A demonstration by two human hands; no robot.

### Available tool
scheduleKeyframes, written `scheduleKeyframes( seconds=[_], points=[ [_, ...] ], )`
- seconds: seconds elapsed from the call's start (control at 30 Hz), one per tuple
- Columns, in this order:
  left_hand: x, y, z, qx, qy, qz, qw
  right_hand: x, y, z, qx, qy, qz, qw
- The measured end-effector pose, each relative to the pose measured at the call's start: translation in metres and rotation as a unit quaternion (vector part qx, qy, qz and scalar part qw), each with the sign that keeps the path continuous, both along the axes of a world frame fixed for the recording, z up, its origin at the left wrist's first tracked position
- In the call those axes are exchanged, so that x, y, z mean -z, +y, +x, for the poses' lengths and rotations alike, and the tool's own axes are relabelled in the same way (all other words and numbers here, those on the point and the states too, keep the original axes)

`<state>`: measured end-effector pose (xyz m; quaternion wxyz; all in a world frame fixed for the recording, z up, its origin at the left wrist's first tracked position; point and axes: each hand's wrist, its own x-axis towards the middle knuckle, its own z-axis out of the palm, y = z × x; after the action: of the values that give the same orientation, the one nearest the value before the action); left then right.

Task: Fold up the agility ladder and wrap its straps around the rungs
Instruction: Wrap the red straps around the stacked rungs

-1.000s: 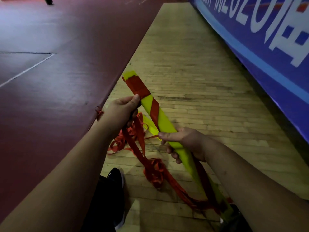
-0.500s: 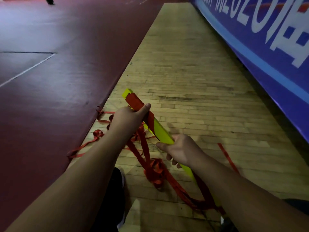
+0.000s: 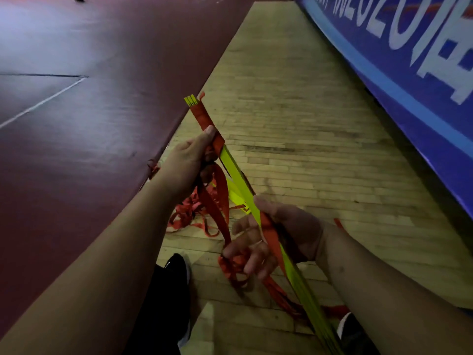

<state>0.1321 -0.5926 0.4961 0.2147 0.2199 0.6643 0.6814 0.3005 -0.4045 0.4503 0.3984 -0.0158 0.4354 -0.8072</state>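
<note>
A stack of yellow-green ladder rungs (image 3: 236,174) runs as one bundle from upper centre down to the lower right, seen edge-on. Red strap (image 3: 202,116) is wound around its far end. My left hand (image 3: 190,158) grips the bundle near that end, thumb pressed on the red wrap. My right hand (image 3: 271,233) holds the bundle lower down, where another red strap crosses it, with its fingers spread and loosely curled. Loose red straps (image 3: 217,201) hang between my hands and trail into a tangle on the floor (image 3: 189,215).
I am over a strip of wooden floor (image 3: 294,139). A dark red mat (image 3: 89,111) borders it on the left and a blue banner wall (image 3: 409,73) on the right. My black shoes (image 3: 176,267) show at the bottom.
The rung bundle has turned onto its edge and its far end has risen. My left hand rose with it; my right hand has turned palm-up lower down the bundle, fingers spread.
</note>
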Motion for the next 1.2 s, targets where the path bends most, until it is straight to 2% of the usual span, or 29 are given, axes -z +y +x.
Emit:
scheduleKeyframes(
  seconds=[0.13, 0.33, 0.57, 0.7, 0.8, 0.87, 0.93, 1.1, 1.2],
  points=[
    [-0.006, -0.009, 0.000, 0.001, 0.025, -0.061, 0.998, -0.001, -0.001, -0.001, 0.064, 0.018, -0.002, 0.998],
    [0.000, -0.010, -0.002, 0.030, 0.041, -0.047, 0.998, -0.001, 0.003, -0.003, 0.116, 0.007, 0.083, 0.990],
    [0.003, -0.006, 0.000, -0.014, 0.034, -0.066, 0.997, -0.004, 0.000, -0.006, 0.163, 0.012, 0.187, 0.969],
    [0.006, -0.001, 0.003, -0.060, 0.022, -0.072, 0.995, -0.005, -0.003, -0.006, 0.195, 0.014, 0.211, 0.958],
    [0.007, 0.000, 0.002, -0.106, 0.051, -0.117, 0.986, -0.001, -0.005, -0.008, 0.218, 0.006, 0.233, 0.948],
    [0.006, 0.002, 0.004, -0.137, 0.114, -0.179, 0.968, 0.005, -0.006, -0.010, 0.245, 0.010, 0.264, 0.933],
    [0.005, 0.005, 0.006, -0.152, 0.159, -0.242, 0.945, 0.014, -0.008, -0.012, 0.277, 0.024, 0.327, 0.903],
    [0.006, 0.011, 0.011, -0.156, 0.133, -0.316, 0.926, 0.024, -0.021, -0.013, 0.278, 0.077, 0.504, 0.814],
    [0.008, 0.012, 0.010, -0.156, 0.134, -0.356, 0.912, 0.021, -0.026, -0.006, 0.260, 0.108, 0.555, 0.783]
  ],
)
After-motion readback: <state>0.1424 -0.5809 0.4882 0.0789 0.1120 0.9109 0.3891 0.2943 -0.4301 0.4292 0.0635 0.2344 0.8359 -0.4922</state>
